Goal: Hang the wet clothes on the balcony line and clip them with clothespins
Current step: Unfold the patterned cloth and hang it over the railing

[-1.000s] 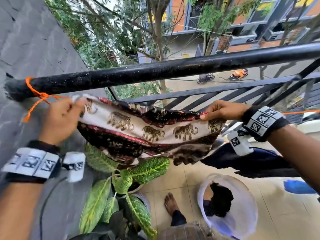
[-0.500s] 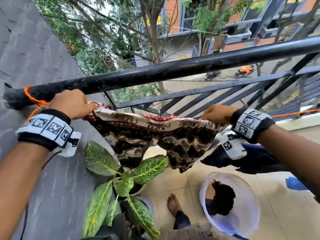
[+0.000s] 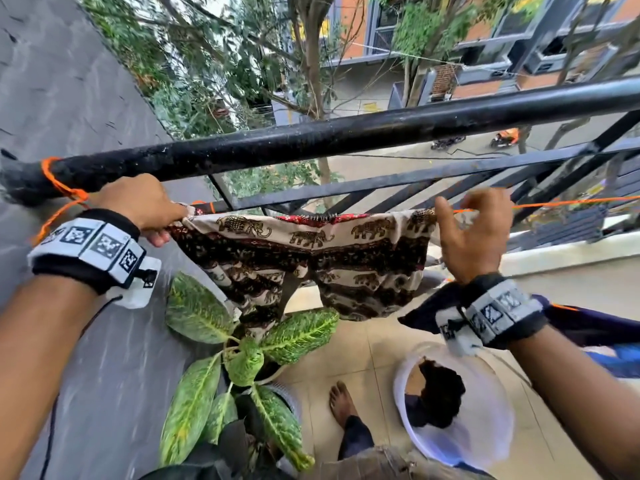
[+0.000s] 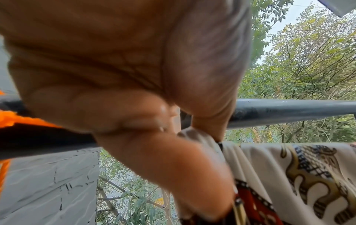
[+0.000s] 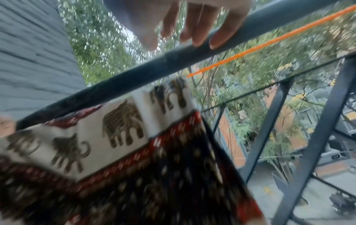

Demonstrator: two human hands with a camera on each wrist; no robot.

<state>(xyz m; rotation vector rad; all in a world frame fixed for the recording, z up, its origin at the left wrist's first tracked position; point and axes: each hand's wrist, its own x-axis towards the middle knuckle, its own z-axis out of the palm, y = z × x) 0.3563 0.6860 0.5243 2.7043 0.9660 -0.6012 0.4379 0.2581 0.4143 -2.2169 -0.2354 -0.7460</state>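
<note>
Head view: elephant-print cloth (image 3: pixel 311 251) is hanging over the orange line (image 3: pixel 554 202), below the black railing (image 3: pixel 346 136).
The left hand (image 3: pixel 138 206) is pinching the cloth's left end; the right hand (image 3: pixel 471 237) is lifting clear, fingers loose (a white basket (image 3: pixel 485 445) is sitting below).

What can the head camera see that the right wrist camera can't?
Only the head view shows the white bucket holding dark clothes, the leafy plant, a bare foot and the left hand pinching the cloth's corner. Only the right wrist view shows the right hand's fingers from below, spread and holding nothing. Both show the elephant cloth draped over the orange line under the black railing.
</note>
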